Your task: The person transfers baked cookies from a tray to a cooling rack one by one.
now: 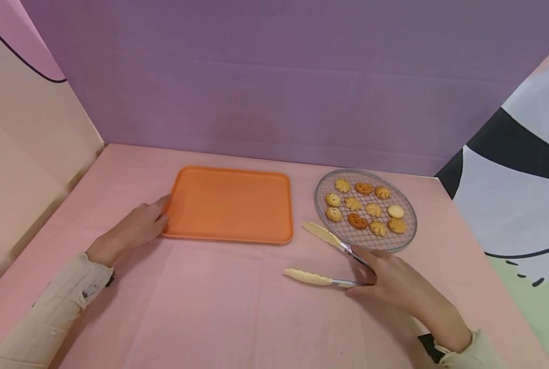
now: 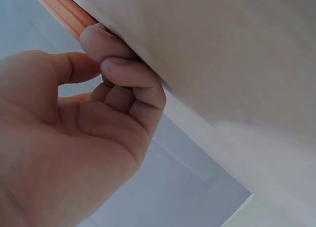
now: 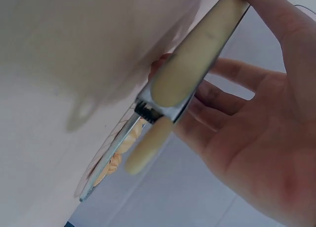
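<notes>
An orange rectangular tray [image 1: 230, 205] lies on the pink tabletop. At its left edge, my left hand [image 1: 138, 225] grips the rim; in the left wrist view that hand [image 2: 103, 108] has its fingers curled by the tray's edge [image 2: 64, 12]. My right hand [image 1: 401, 284] holds a pair of tongs [image 1: 345, 283] with cream scalloped tips, thumb on one arm and fingers on the other. The tongs' arms are spread, tips pointing left. In the right wrist view, the tongs' cream handle [image 3: 185, 71] crosses in front of the right hand's [image 3: 247, 123] fingers.
Beyond the tongs at right sits a round mesh rack [image 1: 320, 205] with a metal rim, bearing several cookies [image 1: 373, 209], some shaped like pretzels. A purple panel [image 1: 274, 87] stands along the table's far edge, with printed panels at both sides.
</notes>
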Available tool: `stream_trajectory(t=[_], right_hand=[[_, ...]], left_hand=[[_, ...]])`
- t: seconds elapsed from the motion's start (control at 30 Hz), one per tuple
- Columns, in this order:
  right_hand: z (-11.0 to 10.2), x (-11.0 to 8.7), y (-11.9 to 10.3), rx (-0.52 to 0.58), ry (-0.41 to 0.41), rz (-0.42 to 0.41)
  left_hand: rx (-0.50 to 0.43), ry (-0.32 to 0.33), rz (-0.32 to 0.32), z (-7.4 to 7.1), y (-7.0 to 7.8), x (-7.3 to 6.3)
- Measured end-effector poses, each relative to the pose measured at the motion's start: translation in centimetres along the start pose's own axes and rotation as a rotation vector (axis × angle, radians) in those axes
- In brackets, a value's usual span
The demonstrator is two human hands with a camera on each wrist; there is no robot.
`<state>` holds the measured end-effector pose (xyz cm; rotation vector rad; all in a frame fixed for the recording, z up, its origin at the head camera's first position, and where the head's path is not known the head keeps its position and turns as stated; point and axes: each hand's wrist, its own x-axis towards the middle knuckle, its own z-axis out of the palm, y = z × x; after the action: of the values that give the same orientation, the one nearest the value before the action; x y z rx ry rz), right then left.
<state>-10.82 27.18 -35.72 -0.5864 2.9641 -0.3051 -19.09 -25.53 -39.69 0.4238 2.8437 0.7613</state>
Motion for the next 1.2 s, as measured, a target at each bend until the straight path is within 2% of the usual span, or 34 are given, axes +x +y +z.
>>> stream_trajectory(t=[0.2, 0.43, 0.67, 0.8, 1.0, 1.07, 1.2], right_hand=[[0.0, 0.2, -0.1, -0.019, -0.031, 0.037], [0.4, 0.2, -0.2, -0.021, -0.047, 0.031], [0.6, 0.3, -0.4, -0.021, -0.029, 0.024], [0.2, 0.4, -0.4, -0.026, -0.028, 0.038], [0.2, 0.2, -0.5, -0.039, -0.011, 0.036], [0.2, 0.2, -0.4, -0.025, -0.007, 0.026], [-0.5, 0.3, 0.1, 0.064, -0.014, 0.018]], left_hand=[[-0.017, 0.004, -0.002, 0.0, -0.3, 0.1], [-0.094, 0.015, 0.004, 0.2, -0.9, -0.3], [-0.071, 0.020, 0.001, 0.2, -1.2, -0.6], [-0.064, 0.030, -0.005, 0.1, -1.1, -0.4], [0.021, 0.069, 0.056, 0.0, -0.7, 0.2], [0.095, 0.110, 0.062, -0.2, -0.7, 0.0], [0.230, 0.222, 0.032, -1.3, -0.5, -1.0]])
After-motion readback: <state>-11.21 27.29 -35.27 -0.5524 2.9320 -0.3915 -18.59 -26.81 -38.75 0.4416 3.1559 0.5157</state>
